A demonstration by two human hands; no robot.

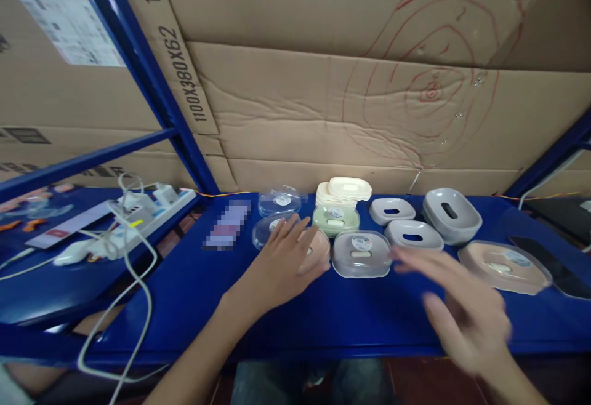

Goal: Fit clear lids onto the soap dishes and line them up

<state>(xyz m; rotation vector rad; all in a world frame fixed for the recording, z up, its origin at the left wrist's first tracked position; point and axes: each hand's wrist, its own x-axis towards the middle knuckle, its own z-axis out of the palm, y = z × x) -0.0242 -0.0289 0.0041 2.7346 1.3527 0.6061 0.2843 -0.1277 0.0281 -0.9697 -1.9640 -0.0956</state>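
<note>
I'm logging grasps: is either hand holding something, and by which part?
The right hand, blurred with thumb and fingers apart, holds nothing visible. The left hand is spread over the pink dish; whether it grips the dish cannot be told.

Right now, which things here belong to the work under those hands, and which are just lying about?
Probably part of the work:
- pink dish at the left hand
- lidded grey dish near the right hand
- lidded green dish
- clear lids
- cream stack
- open grey dishes

Probably just lying about:
- power strip
- dark flat slab
</note>
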